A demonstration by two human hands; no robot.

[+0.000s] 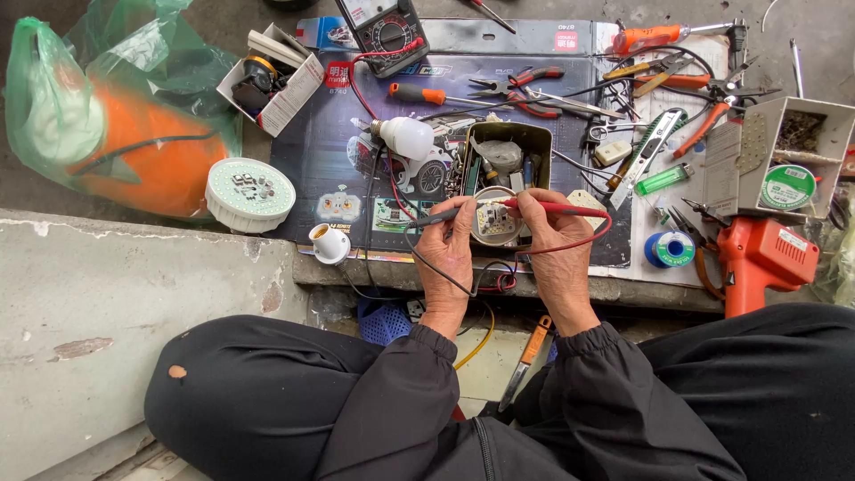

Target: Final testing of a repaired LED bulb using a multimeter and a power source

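Crosswise, left hand (448, 252) grips black probe (436, 216), right hand (554, 240) red probe (557, 207), tips meeting on round board (495, 221)

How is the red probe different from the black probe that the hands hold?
The red probe is in the right hand and points left; the black probe is in the left hand and points right. Their wires differ in colour too. Both tips meet on the small round lamp board.

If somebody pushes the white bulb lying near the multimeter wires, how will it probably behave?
The white bulb lies on its side and has a rounded dome, so it would probably roll or swing aside instead of sliding straight. It looks like a hollow shell, so likely light. It lies among wires, which might catch it and stop it soon.
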